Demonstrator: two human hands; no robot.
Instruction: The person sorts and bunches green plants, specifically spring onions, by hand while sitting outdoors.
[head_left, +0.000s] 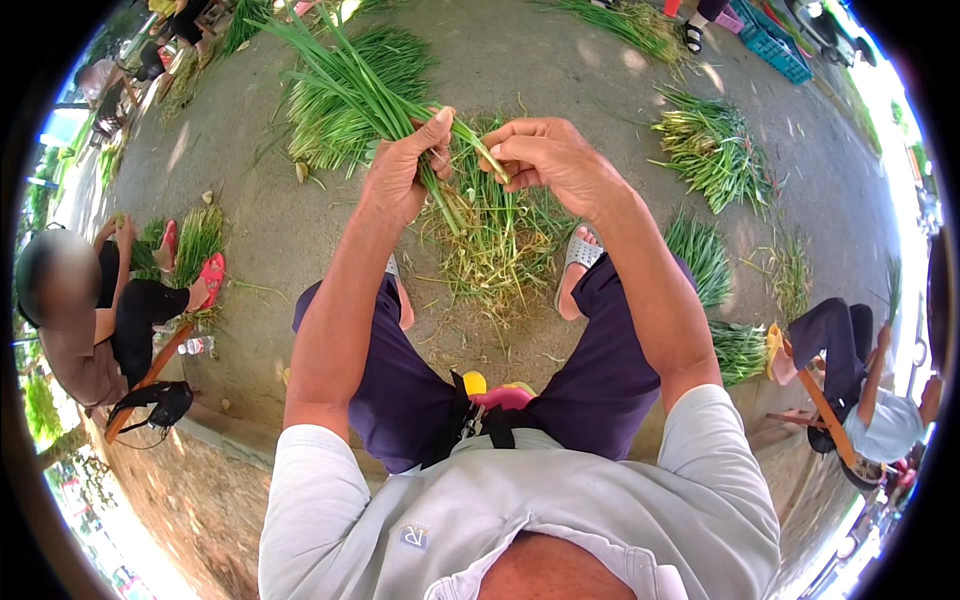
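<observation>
My left hand is closed around a bunch of long green leafy stalks, which look like Chinese chives. Their leaves fan out to the upper left, and their pale stem ends poke out below the fist. My right hand pinches the pale lower end of one stalk that slants across from the left fist. Beneath both hands, between my feet, lies a loose heap of yellowed leaves and trimmings. Just beyond the left hand a large pile of green stalks rests on the pavement.
More stalk bundles lie at right: a yellowish pile, a green one and another. A person sits at left beside a plastic bottle. Another person sits at right. A teal crate stands far right.
</observation>
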